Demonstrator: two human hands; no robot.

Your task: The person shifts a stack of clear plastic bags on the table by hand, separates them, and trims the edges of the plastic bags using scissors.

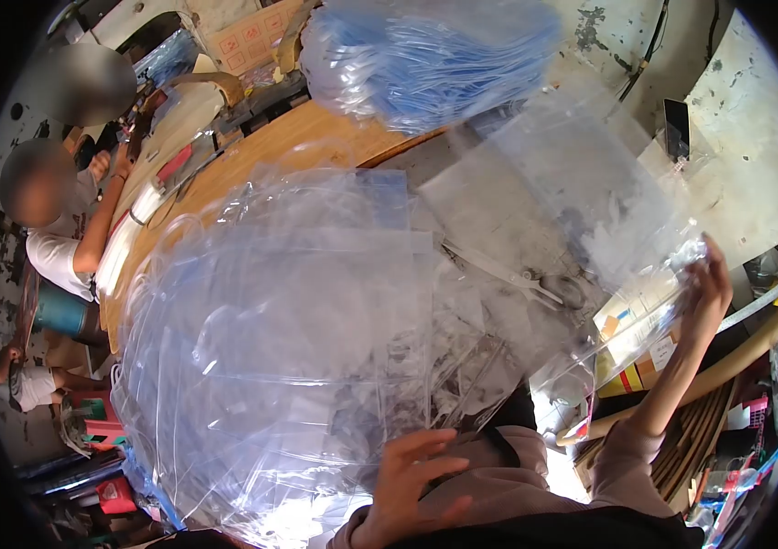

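My right hand (707, 291), at the right, has its fingers closed on the edge of a clear plastic sheet (581, 197), which stretches blurred across the table's right side. Low in the middle, my left hand (414, 480) has its fingers apart and holds nothing. It is nearest to a wide pile of clear plastic bags (316, 311) with looped tube-like edges on their left. Scissors (535, 285) lie between the pile and the sheet, partly seen through loose film. Whether the sheet is a finished bag, I cannot tell.
A tall stack of bluish plastic sheets (434, 64) stands at the back of the wooden table (325, 137). A phone (677, 128) rests on the pale surface at right. Co-workers sit at the left (64, 242). Cardboard and a long tube (727, 366) are by my right arm.
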